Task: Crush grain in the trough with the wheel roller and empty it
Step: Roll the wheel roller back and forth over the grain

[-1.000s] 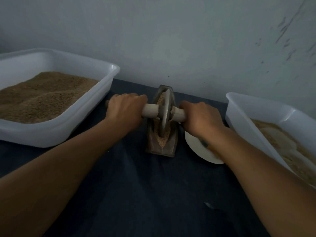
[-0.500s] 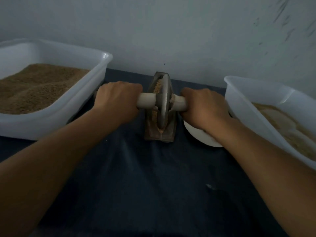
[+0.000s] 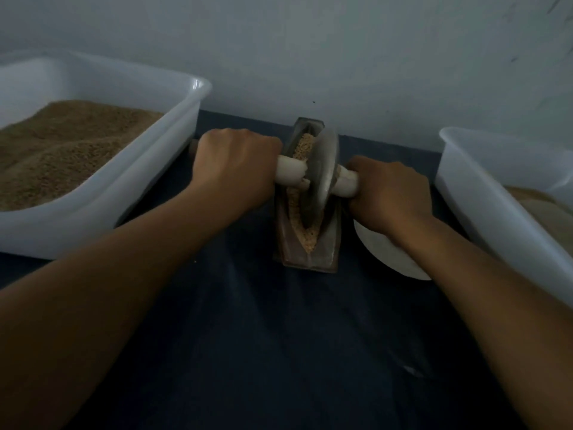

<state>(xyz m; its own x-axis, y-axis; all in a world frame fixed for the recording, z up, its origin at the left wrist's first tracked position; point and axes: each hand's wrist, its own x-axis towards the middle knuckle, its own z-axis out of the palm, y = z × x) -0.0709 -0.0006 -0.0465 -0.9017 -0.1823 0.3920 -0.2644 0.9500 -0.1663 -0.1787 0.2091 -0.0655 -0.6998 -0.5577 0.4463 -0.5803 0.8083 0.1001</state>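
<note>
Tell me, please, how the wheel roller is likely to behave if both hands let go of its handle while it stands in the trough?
The wheel roller would probably tip sideways: its disc is thin and stands on edge. It looks like metal, so likely heavy for its size. The narrow trough and the grain might catch it. Now the left hand and right hand grip its handle.

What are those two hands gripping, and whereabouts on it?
The wheel roller, by its pale axle handle: the left hand grips the stub left of the disc, the right hand the stub right of it. The disc sits in the trough.
</note>
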